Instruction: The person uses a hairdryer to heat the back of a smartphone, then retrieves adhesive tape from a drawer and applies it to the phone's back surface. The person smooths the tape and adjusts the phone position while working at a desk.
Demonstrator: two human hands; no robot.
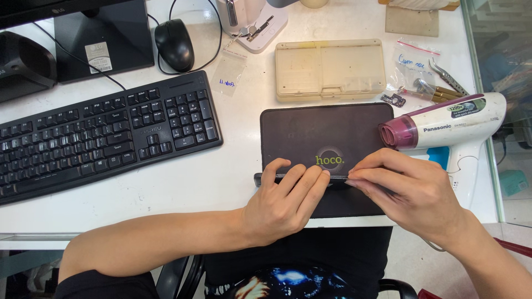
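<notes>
A: Holding that thin dark device (302, 177) on its edge looks deliberate, doesn't it?

B: I'd judge so. It stands upright on the dark mat (327, 138), low in the middle of the frame, so one long edge faces up. The left hand (282, 202) wraps it from the near side, fingers curled over the top and thumb at the left end, bracing it.

A: And the right hand (413, 191)?

B: Pinched together on the same top edge, right where the left fingers end. Whether a small tool sits between those fingertips, I cannot tell.

A: So the device lies between the two hands?

B: Under both, really: the left closed around it, the right touching its right part.

A: Why the mat?

B: Probably to cushion it off the white counter (233, 182). The hair dryer (449, 124) lies just right of the mat, nozzle toward it, near the right hand. The beige case (330, 69) sits just above the mat; the keyboard (105, 135) is off left.
</notes>
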